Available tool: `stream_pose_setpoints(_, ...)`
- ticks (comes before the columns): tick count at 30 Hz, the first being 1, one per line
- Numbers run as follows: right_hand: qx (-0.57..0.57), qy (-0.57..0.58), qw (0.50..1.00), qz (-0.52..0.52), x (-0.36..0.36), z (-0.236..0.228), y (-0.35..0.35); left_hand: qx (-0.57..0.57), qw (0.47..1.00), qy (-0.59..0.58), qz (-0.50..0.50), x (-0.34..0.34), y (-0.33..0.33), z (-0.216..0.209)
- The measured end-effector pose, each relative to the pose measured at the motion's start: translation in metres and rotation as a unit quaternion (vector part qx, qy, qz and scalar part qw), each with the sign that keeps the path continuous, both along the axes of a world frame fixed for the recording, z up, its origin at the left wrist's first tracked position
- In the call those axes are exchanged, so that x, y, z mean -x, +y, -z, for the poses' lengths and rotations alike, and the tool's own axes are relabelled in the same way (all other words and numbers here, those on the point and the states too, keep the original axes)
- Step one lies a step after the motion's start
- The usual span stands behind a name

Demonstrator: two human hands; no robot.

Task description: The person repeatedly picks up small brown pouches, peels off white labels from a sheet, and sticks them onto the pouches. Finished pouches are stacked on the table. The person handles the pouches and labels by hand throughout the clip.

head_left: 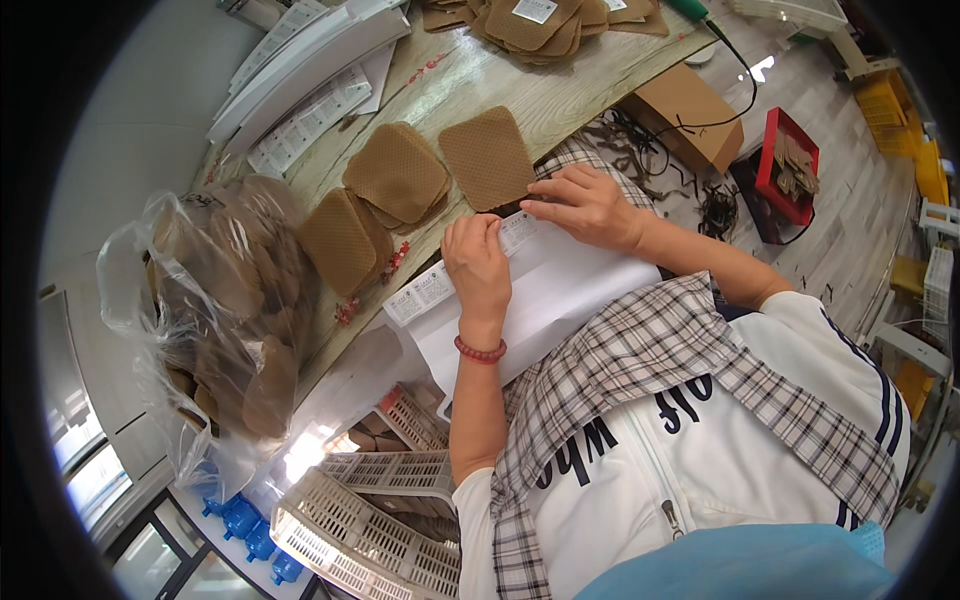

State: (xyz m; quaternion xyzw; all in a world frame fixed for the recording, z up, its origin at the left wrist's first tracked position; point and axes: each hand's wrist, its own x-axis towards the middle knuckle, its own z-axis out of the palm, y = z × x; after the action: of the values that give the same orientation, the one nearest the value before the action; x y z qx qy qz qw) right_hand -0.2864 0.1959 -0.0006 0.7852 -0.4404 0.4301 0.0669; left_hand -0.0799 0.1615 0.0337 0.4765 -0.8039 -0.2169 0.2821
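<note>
A white sheet with printed labels along its far edge hangs over my lap at the table's front edge. The fingers of my left hand, with a red bead bracelet at the wrist, are curled over that label edge. My right hand pinches near the right end of the same edge, beside a single brown textured pad on the table. Left of this pad lie two small piles of rounded-corner brown pads. Whether a loose label is between my fingers is too small to tell.
A clear plastic bag full of brown pads stands at the left. More label sheets and a pile of pads lie farther back. On the floor are a cardboard box, a red box and a plastic crate.
</note>
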Motion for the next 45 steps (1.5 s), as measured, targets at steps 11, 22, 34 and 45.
stream_pose_setpoints(11,-0.053,-0.007,0.998,0.013,-0.002,0.0,0.009,-0.005,1.0,0.002,-0.001,0.006,0.0,-0.001)
stream_pose_setpoints(22,-0.083,-0.058,0.995,-0.013,-0.003,-0.002,0.016,-0.002,1.0,-0.006,0.0,0.007,0.003,0.002)
stream_pose_setpoints(34,-0.201,-0.208,0.957,0.014,-0.016,-0.002,0.015,0.004,0.999,-0.029,0.019,0.003,0.007,-0.012)
stream_pose_setpoints(45,-0.205,-0.239,0.944,-0.098,-0.005,-0.024,0.038,-0.112,0.994,-0.015,0.002,-0.005,0.005,-0.024)
